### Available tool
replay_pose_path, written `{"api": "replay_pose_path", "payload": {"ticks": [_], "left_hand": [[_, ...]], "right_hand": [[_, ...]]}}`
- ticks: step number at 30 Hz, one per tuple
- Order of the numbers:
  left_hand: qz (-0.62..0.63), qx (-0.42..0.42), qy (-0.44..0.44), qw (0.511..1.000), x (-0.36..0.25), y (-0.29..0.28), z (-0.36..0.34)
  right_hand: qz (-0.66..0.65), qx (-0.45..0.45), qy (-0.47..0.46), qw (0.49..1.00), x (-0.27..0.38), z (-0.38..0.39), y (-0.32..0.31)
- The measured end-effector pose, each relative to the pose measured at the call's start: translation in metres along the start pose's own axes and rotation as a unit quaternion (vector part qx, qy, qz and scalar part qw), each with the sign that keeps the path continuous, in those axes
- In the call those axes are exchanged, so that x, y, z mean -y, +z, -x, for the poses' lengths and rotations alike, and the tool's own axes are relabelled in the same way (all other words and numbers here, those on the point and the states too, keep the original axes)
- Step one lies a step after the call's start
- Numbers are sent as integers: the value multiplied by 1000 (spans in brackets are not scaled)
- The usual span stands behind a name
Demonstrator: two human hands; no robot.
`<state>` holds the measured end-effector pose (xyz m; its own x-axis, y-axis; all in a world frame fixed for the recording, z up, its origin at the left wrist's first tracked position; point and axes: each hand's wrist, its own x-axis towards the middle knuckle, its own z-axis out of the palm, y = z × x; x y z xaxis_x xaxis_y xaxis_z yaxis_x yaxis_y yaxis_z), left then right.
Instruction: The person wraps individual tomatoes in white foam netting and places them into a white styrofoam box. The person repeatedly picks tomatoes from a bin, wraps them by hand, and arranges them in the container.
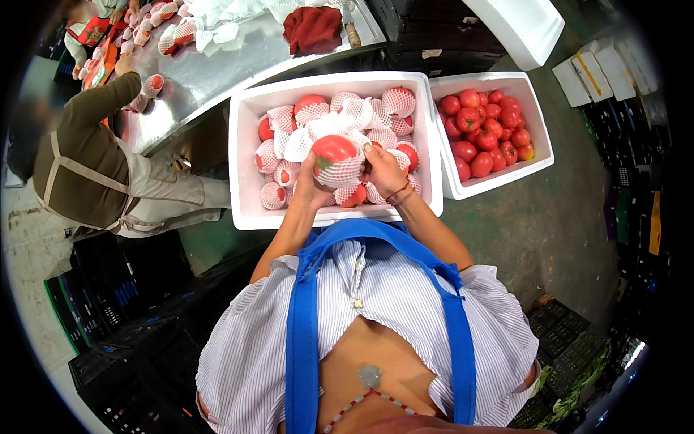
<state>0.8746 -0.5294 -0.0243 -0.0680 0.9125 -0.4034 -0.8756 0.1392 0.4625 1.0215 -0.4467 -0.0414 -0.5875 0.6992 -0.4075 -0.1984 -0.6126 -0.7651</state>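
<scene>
Over a white foam box I hold a large red tomato whose lower part sits in a white foam net sleeve. My left hand grips the tomato from its left side. On the other side, my right hand pinches the edge of the net with thumb and fingers. Below them, the box is filled with tomatoes in white nets, such as a netted tomato in the far right corner. Loose white nets lie on top of these, close to my left hand.
A second foam box of bare tomatoes stands to the right. Beyond is a metal table with nets, netted tomatoes and a dark red cloth. A co-worker stands at left. Black crates are stacked lower left.
</scene>
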Motion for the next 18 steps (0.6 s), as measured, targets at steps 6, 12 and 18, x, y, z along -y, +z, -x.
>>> {"api": "replay_pose_path", "payload": {"ticks": [6, 12, 18], "left_hand": [[118, 8, 19, 993, 4, -7, -6], [-169, 131, 36, 976, -27, -9, 2], [-152, 116, -7, 981, -34, 0, -3]], "right_hand": [[-90, -5, 15, 996, 23, 14, 22], [-89, 80, 43, 992, 36, 8, 7], [-121, 100, 43, 987, 51, -3, 11]]}}
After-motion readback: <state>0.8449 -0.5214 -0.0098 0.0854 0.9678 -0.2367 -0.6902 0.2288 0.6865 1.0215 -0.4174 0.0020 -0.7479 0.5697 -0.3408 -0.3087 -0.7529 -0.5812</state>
